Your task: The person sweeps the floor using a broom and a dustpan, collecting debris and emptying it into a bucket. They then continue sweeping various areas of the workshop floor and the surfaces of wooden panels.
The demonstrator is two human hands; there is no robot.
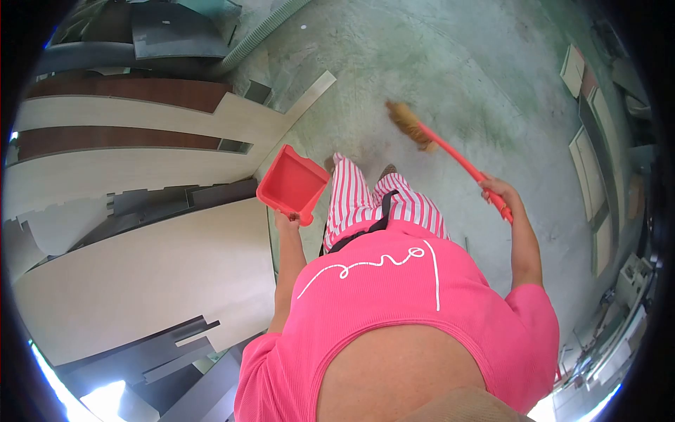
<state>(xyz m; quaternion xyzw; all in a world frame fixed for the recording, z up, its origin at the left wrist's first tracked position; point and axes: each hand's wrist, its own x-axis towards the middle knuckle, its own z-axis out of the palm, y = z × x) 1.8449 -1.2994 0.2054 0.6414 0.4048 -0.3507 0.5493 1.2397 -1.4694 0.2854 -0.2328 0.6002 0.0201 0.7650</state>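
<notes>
A red dustpan (294, 184) is gripped by my left hand (287, 221) at its near edge, its tray facing up toward the camera. Out to the right, my right hand (498, 188) is wrapped round the red handle of a brush (460, 160). The brush's tan bristle head (408, 125) points forward and left over the floor, slightly blurred. Between the two tools are my legs in striped trousers (355, 197), with the shoe tips just showing.
Stacked light and dark panels (162, 274) fill the left side. A ridged grey hose (264, 35) runs at the upper left. More boards (589, 172) lie along the right edge. The concrete floor (464, 56) is greenish grey with pale scuffs.
</notes>
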